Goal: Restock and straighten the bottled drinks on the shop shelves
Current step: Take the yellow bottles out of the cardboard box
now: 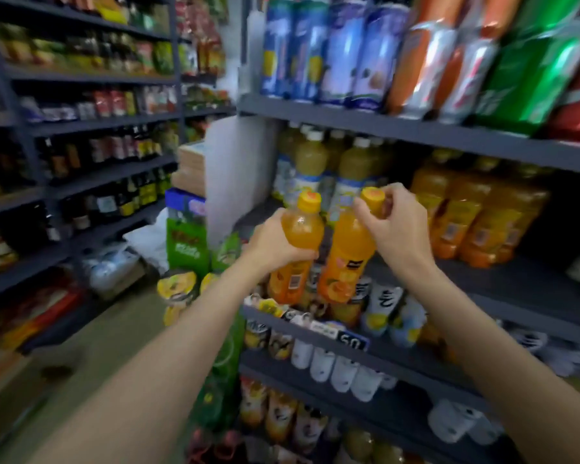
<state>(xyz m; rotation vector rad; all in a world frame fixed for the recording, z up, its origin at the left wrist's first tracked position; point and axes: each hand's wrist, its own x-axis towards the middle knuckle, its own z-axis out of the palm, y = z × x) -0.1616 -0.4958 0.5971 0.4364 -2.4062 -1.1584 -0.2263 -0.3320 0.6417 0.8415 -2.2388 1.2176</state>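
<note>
Two orange juice bottles with yellow caps are held up in front of the grey shelf [503, 279]. My left hand [275, 244] grips the left orange bottle [298, 236] around its middle. My right hand [394, 226] pinches the neck and cap of the right orange bottle [347, 252], which tilts slightly. Both bottles hang in the air, close side by side, at the shelf's front left corner. Behind them stand pale yellow juice bottles [310, 162] with white caps. A wrapped pack of orange bottles [472, 209] sits further right on the same shelf.
Large soda bottles [426, 61] fill the shelf above. White and yellow bottles [382, 306] sit on the shelf below, behind a price tag [352, 343]. Stacked boxes and green cartons [186, 242] stand in the aisle to the left. Dark shelving [91, 152] with bottles runs along the far left.
</note>
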